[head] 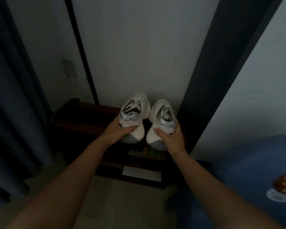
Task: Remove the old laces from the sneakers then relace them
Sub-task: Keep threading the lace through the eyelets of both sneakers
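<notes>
Dark wooden rack against wall, dim. My left hand grips left sneaker heel; right hand grips right sneaker heel. Toes nearly touching.

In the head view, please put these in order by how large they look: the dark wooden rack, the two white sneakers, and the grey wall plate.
1. dark wooden rack, the largest.
2. left sneaker and right sneaker: they look about alike, so I do not rank them.
3. grey wall plate, the smallest; it is farther from the camera, so its true size is unsure.
</notes>
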Motion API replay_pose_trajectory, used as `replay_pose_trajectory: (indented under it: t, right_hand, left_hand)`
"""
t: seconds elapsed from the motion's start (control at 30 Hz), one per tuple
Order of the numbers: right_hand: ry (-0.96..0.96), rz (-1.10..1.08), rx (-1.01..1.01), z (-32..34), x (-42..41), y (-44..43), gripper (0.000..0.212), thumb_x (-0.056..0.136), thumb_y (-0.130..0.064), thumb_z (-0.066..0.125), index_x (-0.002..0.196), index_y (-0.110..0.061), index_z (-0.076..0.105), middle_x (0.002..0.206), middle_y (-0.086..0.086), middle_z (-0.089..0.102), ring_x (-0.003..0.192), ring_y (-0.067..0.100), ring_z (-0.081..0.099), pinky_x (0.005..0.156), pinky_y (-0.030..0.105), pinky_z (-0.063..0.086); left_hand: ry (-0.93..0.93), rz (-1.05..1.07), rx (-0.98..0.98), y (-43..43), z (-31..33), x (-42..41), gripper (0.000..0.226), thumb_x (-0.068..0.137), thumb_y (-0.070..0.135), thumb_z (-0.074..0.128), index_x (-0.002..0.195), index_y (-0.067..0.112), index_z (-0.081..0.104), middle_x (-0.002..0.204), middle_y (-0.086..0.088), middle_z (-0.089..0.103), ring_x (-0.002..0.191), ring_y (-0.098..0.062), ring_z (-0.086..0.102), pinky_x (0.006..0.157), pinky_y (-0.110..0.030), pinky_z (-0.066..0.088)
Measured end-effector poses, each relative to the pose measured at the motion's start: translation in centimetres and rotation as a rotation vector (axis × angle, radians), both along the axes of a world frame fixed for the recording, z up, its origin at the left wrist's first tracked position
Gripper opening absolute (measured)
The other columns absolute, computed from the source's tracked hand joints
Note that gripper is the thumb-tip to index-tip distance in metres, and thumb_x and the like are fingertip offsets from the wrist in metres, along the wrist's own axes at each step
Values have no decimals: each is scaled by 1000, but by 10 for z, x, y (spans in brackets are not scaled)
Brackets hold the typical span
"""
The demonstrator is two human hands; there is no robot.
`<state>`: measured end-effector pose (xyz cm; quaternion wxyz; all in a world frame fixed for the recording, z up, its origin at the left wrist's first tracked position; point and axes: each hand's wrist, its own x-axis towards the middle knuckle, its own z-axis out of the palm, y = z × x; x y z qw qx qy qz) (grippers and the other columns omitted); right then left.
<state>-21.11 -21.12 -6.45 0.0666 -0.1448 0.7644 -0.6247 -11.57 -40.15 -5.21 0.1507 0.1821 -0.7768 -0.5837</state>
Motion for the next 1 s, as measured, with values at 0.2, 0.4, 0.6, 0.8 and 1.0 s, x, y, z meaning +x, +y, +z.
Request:
replay_pose_trajectory:
  t: [0.2,0.4,0.6,0.8,1.0]
  right_hand:
    - [-9,17,-35,-2,-2,1,86,75,-20,80,145,-26,31,136,-4,48,122,11,46,98,24,38]
    - [13,-16,-13,-1,11,-5,102,56,-48,77,145,-33,31,142,-1,46,127,17,47,106,36,41]
    - [-5,-41,-61,-5,5,-4,88,74,-21,80,146,-25,31,141,1,46,126,17,47,99,26,39]
    - [-24,-35,-49,-9,0,-7,96,68,-26,83,146,-29,27,143,3,43,128,20,45,107,37,40]
    - [-16,-68,-16,-13,-2,-9,105,63,-27,86,147,-25,25,144,4,41,129,21,44,107,37,40]
  left_hand:
    - [-12,31,-37,6,-5,2,66,85,17,76,142,20,44,127,5,55,118,-10,52,96,-23,39]
    - [69,166,-64,33,-1,7,58,83,11,76,135,15,49,120,4,55,112,-10,52,85,-17,41]
    - [120,292,-128,37,-16,2,80,62,51,69,132,13,53,125,-3,63,116,-19,60,99,-42,51]
    - [-37,279,-24,33,-15,-2,125,41,62,85,146,22,28,141,-2,52,126,-22,53,105,-43,46]
    - [73,427,-123,48,-22,-8,84,69,29,86,139,13,43,130,-9,59,118,-27,58,95,-41,51]
